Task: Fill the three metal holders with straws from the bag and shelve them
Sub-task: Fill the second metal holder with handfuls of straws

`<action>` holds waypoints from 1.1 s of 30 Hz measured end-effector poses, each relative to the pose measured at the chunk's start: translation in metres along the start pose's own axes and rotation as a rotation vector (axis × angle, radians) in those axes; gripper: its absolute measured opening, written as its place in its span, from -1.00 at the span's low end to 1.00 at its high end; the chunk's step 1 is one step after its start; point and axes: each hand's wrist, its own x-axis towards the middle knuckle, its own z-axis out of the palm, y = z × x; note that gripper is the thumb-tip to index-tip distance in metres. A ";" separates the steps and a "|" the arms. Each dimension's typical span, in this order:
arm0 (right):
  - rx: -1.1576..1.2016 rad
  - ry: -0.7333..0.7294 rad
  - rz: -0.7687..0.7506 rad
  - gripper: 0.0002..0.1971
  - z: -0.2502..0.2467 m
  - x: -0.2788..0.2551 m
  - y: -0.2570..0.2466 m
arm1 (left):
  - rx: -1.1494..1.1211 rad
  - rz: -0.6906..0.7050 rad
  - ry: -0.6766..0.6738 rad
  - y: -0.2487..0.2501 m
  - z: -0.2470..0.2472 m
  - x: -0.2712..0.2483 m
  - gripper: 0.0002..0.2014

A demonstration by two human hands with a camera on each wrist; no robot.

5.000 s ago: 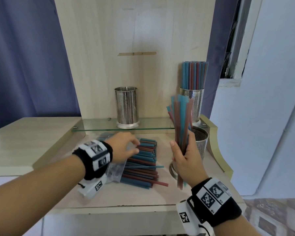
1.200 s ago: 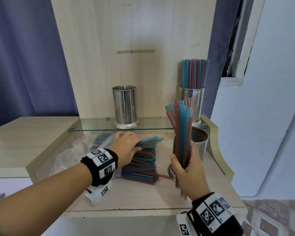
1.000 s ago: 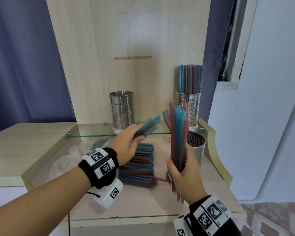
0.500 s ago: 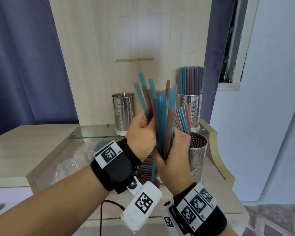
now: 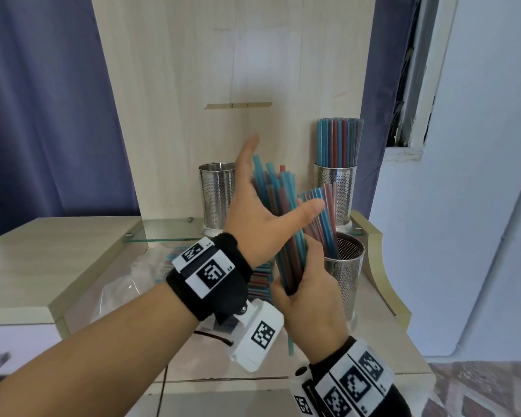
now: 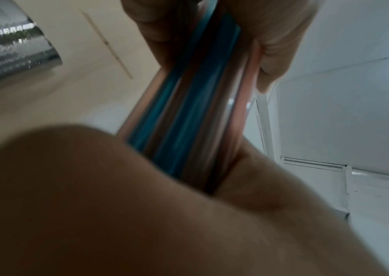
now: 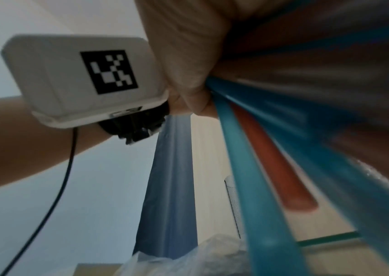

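Above the desk, the right hand (image 5: pixel 309 299) grips blue-and-red straws (image 5: pixel 286 236); the left hand (image 5: pixel 259 218) seems spread.

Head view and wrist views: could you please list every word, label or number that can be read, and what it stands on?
No text can be read with certainty.
Left wristband: square code patterns; tiny print beside them, too small to read.
Right wristband: the same.
White camera box: a code pattern only.
No print shows on the straws.
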 end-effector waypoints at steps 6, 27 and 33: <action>0.249 -0.028 -0.023 -0.34 -0.003 -0.004 0.010 | -0.148 0.043 -0.127 -0.003 0.008 -0.006 -0.54; 0.464 0.222 -0.064 -0.67 -0.093 0.130 0.036 | 0.348 -0.198 -0.539 -0.099 0.063 0.000 0.16; 0.280 0.160 0.010 -0.62 -0.064 0.119 0.071 | 0.282 -0.178 -0.466 -0.112 0.070 -0.006 0.00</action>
